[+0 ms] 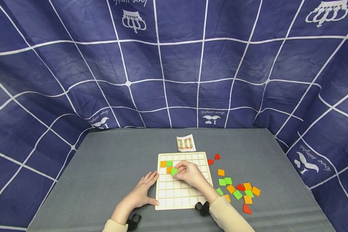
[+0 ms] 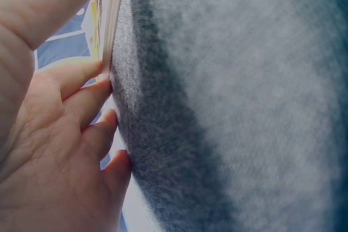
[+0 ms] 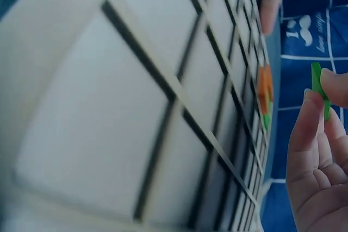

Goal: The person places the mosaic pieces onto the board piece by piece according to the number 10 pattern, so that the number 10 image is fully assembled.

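A pale square grid board (image 1: pixel 169 193) lies on the grey table. My right hand (image 1: pixel 192 176) pinches a green square tile (image 1: pixel 174 172) over its upper left part. In the right wrist view the tile (image 3: pixel 316 82) stands between thumb and fingertips, above the grid surface. An orange tile (image 1: pixel 163 164), a green tile (image 1: pixel 169 163) and another orange tile (image 1: pixel 169 169) sit in cells beside it. My left hand (image 1: pixel 140 192) rests with spread fingers at the board's left edge. In the left wrist view its fingertips (image 2: pixel 109 85) touch the board's side.
Behind the board lies a printed pattern card (image 1: pixel 186 143). Loose orange tiles (image 1: pixel 221 172), green tiles (image 1: pixel 237 194) and red rounded pieces (image 1: pixel 247 209) are scattered to the right. A blue checked curtain (image 1: pixel 179 64) surrounds the table (image 1: pixel 113 161).
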The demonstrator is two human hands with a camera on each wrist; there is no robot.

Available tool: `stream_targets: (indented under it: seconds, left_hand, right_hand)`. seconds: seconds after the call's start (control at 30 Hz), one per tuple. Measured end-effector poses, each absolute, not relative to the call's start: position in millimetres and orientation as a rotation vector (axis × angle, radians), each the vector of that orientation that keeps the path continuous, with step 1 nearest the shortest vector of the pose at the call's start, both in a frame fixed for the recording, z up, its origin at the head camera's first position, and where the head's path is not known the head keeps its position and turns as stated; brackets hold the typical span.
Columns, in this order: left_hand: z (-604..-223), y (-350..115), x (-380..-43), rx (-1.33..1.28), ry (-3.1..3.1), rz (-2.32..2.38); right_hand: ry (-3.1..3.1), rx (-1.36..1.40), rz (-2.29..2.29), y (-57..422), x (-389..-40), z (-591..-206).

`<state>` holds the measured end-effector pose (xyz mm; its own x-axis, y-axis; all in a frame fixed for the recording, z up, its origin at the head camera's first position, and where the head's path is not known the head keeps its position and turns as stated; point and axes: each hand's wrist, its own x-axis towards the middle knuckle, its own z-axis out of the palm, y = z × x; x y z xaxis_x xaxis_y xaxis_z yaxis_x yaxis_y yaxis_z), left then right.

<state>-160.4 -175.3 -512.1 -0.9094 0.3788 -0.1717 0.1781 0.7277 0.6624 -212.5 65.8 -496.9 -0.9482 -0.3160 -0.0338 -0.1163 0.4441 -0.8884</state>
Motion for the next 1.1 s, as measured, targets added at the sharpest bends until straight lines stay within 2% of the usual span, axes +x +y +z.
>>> stream_targets:
  seconds: [0.57,1.1]
  left_hand:
    - [-512,-175,-160,0.438,2.638,0.966]
    - [-512,-176,-160,0.449,2.649,0.965]
  right_hand:
    - [2.587,-0.429,-1.357,47,-213,-515]
    - [2.705,-0.569,-1.199,40,-211,-517]
